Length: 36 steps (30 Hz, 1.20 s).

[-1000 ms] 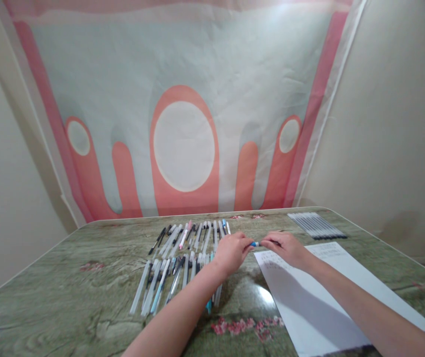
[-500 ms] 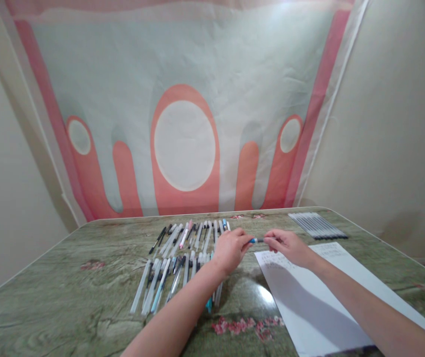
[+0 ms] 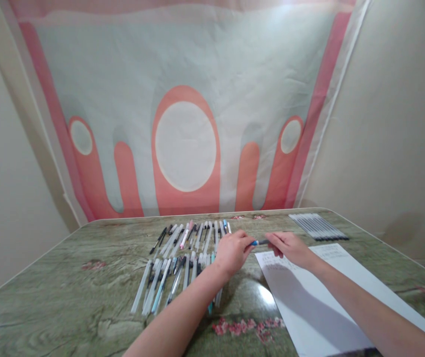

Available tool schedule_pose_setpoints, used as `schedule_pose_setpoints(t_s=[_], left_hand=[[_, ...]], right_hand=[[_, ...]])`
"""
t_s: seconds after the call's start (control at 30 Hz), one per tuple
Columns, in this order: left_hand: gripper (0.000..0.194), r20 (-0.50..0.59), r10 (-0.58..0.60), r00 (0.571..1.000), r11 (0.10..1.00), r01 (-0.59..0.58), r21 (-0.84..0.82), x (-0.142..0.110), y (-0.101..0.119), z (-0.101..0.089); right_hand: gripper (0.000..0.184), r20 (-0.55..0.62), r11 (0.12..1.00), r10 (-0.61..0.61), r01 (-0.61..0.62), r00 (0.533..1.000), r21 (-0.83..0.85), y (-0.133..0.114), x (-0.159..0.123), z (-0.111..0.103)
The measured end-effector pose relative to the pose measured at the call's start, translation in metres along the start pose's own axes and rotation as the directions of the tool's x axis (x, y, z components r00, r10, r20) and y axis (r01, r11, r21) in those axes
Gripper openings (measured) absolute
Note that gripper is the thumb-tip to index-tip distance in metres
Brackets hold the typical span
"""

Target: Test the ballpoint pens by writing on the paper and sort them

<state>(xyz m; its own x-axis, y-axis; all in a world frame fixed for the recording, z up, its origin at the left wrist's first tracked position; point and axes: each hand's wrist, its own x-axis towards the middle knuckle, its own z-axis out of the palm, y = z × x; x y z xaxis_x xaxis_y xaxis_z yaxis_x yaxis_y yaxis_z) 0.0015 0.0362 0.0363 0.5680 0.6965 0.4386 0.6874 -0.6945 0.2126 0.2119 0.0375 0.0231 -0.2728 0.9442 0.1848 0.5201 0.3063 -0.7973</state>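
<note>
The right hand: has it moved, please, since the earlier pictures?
Yes, slightly to the right. Judged against the paper sheet, the right hand sits a little farther right than one second ago, and more of the pen shows.

The table [image 3: 63, 292] looks like shiny wood, with smooth plastic pens [image 3: 161, 286] and dull paper [image 3: 316, 307] on it and wrinkly cloth [image 3: 186, 49] behind it.

Bare left forearm [image 3: 182, 307] here, bare right forearm [image 3: 364, 301] there, both slim, narrowing to the wrists [image 3: 222, 271]; left grip [image 3: 234, 250], right grip [image 3: 289, 248], equally bare!
</note>
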Motion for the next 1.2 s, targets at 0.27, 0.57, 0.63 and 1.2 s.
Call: schedule_pose_setpoints(t_s=[0.27,0.57,0.63,1.2], left_hand=[[0.024,0.001,-0.075,0.997,0.997,0.075,-0.005,0.000,-0.004,0.002],[0.023,-0.015,-0.056,0.998,0.998,0.056,-0.018,0.000,-0.002,0.000],[0.023,-0.002,-0.061,0.998,0.998,0.061,-0.022,0.000,-0.001,-0.001],[0.025,0.030,-0.064,0.998,0.998,0.064,-0.027,-0.001,0.001,-0.001]], right_hand=[[0.033,0.026,0.989,-0.074,0.070,0.997,0.128,-0.001,-0.001,0.001],[0.037,0.019,0.991,-0.064,0.062,0.998,0.121,-0.004,-0.001,-0.004],[0.031,0.018,0.992,-0.085,0.083,0.996,0.096,-0.004,-0.001,-0.005],[0.031,-0.031,0.996,-0.088,0.088,0.996,-0.018,-0.004,-0.001,-0.003]])
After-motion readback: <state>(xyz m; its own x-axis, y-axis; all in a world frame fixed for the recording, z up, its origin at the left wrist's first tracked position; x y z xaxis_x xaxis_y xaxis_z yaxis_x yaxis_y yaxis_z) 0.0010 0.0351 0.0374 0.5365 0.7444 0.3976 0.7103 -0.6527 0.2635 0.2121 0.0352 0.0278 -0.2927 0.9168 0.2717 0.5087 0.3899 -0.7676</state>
